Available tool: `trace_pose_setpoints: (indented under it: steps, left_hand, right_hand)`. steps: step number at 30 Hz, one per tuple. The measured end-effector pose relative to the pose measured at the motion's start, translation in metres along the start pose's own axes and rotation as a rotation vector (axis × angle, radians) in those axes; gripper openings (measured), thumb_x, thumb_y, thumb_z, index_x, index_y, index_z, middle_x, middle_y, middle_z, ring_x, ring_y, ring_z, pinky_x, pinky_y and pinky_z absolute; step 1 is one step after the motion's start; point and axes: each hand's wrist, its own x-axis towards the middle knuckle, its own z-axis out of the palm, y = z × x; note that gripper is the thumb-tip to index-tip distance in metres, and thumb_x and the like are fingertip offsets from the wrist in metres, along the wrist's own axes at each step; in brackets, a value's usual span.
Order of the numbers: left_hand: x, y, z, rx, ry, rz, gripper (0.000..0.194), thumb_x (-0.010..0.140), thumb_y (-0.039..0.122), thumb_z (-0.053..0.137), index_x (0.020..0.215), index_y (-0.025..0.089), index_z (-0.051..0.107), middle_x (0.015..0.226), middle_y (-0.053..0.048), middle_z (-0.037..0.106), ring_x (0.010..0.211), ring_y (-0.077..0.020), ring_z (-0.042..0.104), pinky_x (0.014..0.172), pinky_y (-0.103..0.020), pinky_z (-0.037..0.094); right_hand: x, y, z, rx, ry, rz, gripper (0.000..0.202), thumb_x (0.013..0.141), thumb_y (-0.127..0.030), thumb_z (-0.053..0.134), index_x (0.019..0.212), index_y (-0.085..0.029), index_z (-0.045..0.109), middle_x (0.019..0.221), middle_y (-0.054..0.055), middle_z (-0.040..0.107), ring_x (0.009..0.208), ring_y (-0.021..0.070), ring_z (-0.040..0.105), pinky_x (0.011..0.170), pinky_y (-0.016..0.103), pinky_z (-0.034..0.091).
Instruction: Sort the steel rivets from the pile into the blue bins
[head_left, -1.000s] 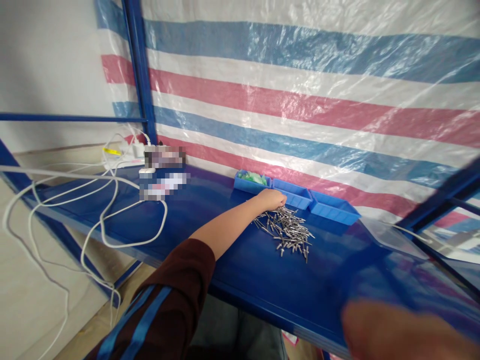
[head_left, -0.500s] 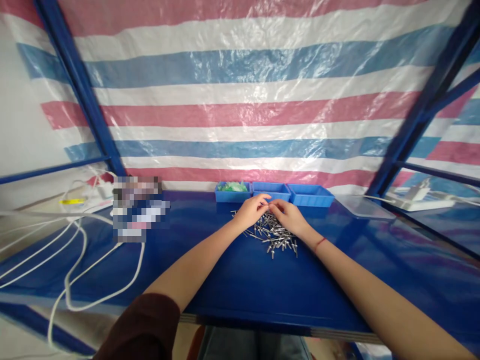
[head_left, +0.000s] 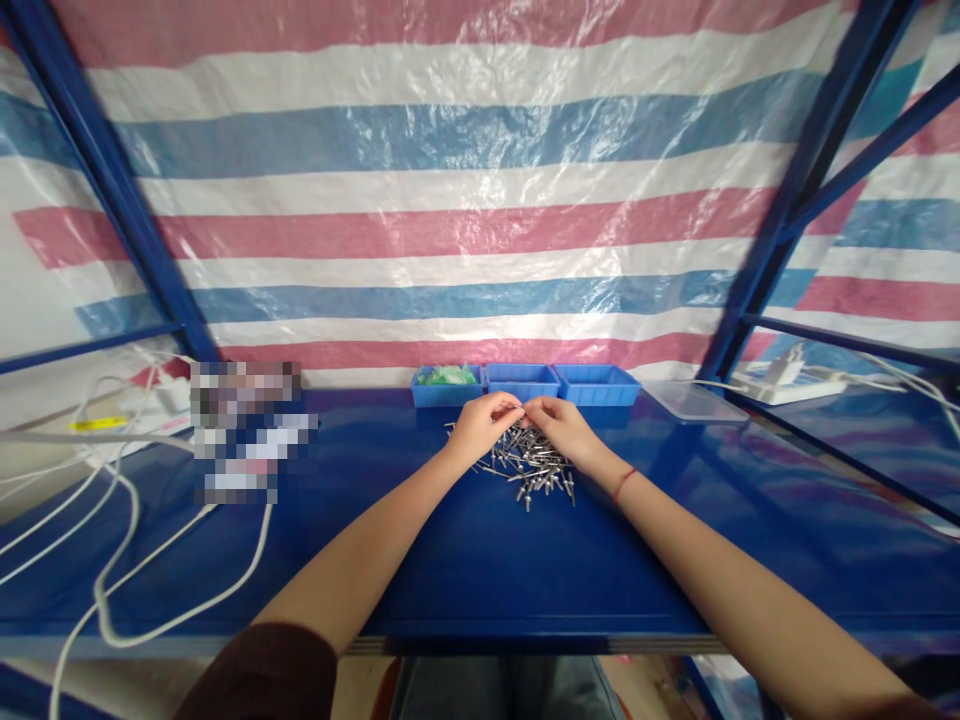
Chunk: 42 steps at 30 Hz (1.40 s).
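Observation:
A loose pile of thin silvery metal pieces (head_left: 532, 460) lies on the blue table. Over its far edge, my left hand (head_left: 484, 422) and my right hand (head_left: 559, 428) meet at the fingertips. Both are pinched closed; whatever is between the fingers is too small to make out. Just behind my hands stand three blue bins in a row: the left bin (head_left: 448, 396) holds green and clear plastic bits, while the middle bin (head_left: 521, 378) and the right bin (head_left: 598, 386) show no contents.
A clear flat lid (head_left: 694, 402) lies right of the bins. White power strips sit at both sides, the right one (head_left: 791, 385) near the frame post. White cables (head_left: 135, 500) loop over the left of the table (head_left: 525, 580), beside a blurred-out patch.
The view has shifted a little to the right, so things appear further left. The fingers of my left hand have curled in more, and its fingertips remain against those of my right hand.

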Motion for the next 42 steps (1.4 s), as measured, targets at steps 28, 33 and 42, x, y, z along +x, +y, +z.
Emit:
trace_pose_setpoints:
  steps: [28,33,42]
  left_hand:
    - [0.007,-0.013,-0.009,0.084,0.054,-0.127,0.027,0.091,0.023,0.041,0.109,0.018,0.061,0.098,-0.004,0.070,0.091,-0.0140,0.064,0.088,-0.027,0.047]
    - [0.002,-0.022,-0.019,0.426,-0.128,0.033,0.026,0.089,0.019,0.042,0.100,0.018,0.066,0.097,-0.005,0.069,0.092,-0.0172,0.061,0.089,-0.031,0.046]
    - [0.026,-0.027,-0.005,0.674,-0.383,0.148,0.035,0.087,0.010,0.039,0.111,0.018,0.064,0.110,-0.006,0.066,0.102,-0.0164,0.060,0.095,-0.028,0.044]
  right_hand:
    - [0.049,-0.015,-0.018,-0.917,0.270,-0.240,0.030,0.090,-0.031,0.039,0.077,-0.017,0.062,0.079,0.012,0.068,0.074,0.0216,0.060,0.068,0.030,0.039]
    - [0.081,0.001,-0.021,-0.938,0.315,-0.104,0.032,0.088,-0.036,0.044,0.077,-0.013,0.065,0.080,0.018,0.069,0.077,0.0259,0.063,0.067,0.032,0.040]
    - [0.026,0.010,-0.028,-0.878,0.170,-0.371,0.020,0.087,-0.026,0.044,0.086,-0.018,0.062,0.079,0.008,0.067,0.077,0.0216,0.058,0.075,0.032,0.041]
